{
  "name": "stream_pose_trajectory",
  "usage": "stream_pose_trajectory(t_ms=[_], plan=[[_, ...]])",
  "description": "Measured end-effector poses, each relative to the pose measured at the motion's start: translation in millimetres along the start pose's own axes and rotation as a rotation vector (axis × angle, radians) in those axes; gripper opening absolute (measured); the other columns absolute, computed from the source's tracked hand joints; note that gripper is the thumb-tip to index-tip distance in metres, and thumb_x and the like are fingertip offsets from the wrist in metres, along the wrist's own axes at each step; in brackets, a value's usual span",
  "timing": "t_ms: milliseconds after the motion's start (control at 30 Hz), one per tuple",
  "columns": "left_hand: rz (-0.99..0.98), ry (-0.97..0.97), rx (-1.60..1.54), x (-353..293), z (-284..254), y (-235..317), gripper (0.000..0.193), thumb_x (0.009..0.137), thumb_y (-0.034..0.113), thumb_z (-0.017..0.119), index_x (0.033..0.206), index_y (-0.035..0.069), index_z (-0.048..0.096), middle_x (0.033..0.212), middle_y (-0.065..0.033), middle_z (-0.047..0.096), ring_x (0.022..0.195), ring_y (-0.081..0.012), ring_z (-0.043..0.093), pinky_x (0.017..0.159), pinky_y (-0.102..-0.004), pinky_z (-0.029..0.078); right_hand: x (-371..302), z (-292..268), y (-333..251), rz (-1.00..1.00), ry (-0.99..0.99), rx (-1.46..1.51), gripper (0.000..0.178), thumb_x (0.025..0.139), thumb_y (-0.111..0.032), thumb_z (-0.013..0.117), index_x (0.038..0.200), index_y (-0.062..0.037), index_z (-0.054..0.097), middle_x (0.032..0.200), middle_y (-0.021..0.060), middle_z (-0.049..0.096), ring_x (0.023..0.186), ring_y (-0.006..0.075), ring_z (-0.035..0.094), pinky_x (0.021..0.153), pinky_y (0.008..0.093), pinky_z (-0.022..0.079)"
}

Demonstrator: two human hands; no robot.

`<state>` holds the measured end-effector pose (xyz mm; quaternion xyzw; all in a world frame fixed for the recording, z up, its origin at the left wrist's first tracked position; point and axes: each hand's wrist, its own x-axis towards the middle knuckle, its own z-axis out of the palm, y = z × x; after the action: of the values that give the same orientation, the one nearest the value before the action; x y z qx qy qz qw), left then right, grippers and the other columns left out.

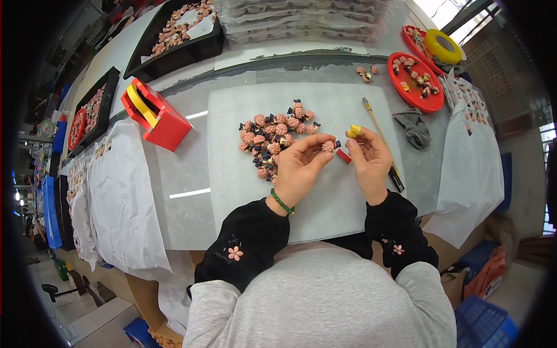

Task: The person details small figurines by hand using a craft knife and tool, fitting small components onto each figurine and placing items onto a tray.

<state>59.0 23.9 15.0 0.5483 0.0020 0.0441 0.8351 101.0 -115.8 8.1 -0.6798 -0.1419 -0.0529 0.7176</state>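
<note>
My left hand (pixel 299 168), with a green beaded bracelet at its wrist, pinches a small pink knobbly figurine (pixel 329 146) that has a dark blue end. Opposite it, my right hand (pixel 372 162) is closed, thumb and fingers bent together. A yellow piece (pixel 353 131) sits at its fingertips; whether it is held or wrapped round a finger I cannot tell. Between the hands a small red block (pixel 344 156) lies on the white sheet (pixel 313 217). Left of them is a heap of similar pink and dark blue figurines (pixel 270 136).
A brush (pixel 380 136) lies right of my right hand. Beyond it are a grey cloth (pixel 413 126) and a red dish (pixel 434 103) with figurines. On the left stands a red tape dispenser (pixel 165 119). Black trays (pixel 148 71) and stacked clear plastic trays (pixel 301 23) line the back.
</note>
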Motion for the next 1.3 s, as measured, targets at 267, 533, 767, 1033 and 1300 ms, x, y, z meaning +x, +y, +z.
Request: stream_pose_trajectory(t_ms=[267, 533, 767, 1033, 1300], plan=[[0.005, 0.014, -0.026, 0, 1, -3, 0.03, 0.076, -0.006, 0.057, 0.106, -0.005, 0.051, 0.101, -0.0116, 0.058, 0.093, -0.0168, 0.057, 0.08, -0.0245, 0.046, 5, -4, -2, -0.002, 0.044, -0.017, 0.024, 0.08, 0.003, 0.053, 0.103, 0.0031, 0.051, 0.094, 0.0085, 0.058, 0.076, 0.0092, 0.055, 0.066, 0.0194, 0.045], [-0.036, -0.01, -0.075, -3, 3, 2, 0.028, 0.076, -0.007, 0.057, 0.102, -0.004, 0.05, 0.099, -0.0123, 0.057, 0.089, -0.021, 0.059, 0.078, -0.0269, 0.048, 25, -45, -27, -0.113, 0.341, -0.076, 0.023, 0.078, 0.001, 0.057, 0.101, 0.0015, 0.054, 0.089, 0.0045, 0.058, 0.074, 0.0081, 0.054, 0.06, 0.0195, 0.043], [-0.036, -0.007, -0.073, -4, 7, 7, 0.027, 0.075, -0.005, 0.06, 0.102, -0.006, 0.052, 0.096, -0.0103, 0.058, 0.087, -0.0142, 0.058, 0.077, -0.0243, 0.048, 3, -64, -19, -0.26, -0.136, -1.06, 0.028, 0.066, -0.004, 0.065, 0.092, 0.0011, 0.057, 0.084, 0.0145, 0.058, 0.075, 0.0295, 0.055, 0.066, 0.0335, 0.044], [-0.062, -0.041, -0.133, -2, 2, -2, 0.022, 0.082, 0.003, 0.055, 0.102, -0.005, 0.051, 0.1, -0.0127, 0.058, 0.09, -0.0198, 0.059, 0.081, -0.028, 0.047, 1, -52, -25, -0.117, -0.153, -1.026, 0.026, 0.069, 0.001, 0.056, 0.094, 0.0003, 0.056, 0.084, 0.0136, 0.055, 0.075, 0.0306, 0.053, 0.067, 0.0357, 0.042], [-0.088, -0.031, -0.147, -2, 1, -4, 0.023, 0.081, 0.004, 0.056, 0.102, -0.005, 0.051, 0.097, -0.0124, 0.059, 0.089, -0.0193, 0.059, 0.08, -0.0276, 0.048, -1, -31, -38, -0.28, -0.155, -0.799, 0.021, 0.076, -0.001, 0.056, 0.096, 0.0034, 0.055, 0.077, 0.0124, 0.053, 0.067, 0.022, 0.053, 0.058, 0.0289, 0.042]])
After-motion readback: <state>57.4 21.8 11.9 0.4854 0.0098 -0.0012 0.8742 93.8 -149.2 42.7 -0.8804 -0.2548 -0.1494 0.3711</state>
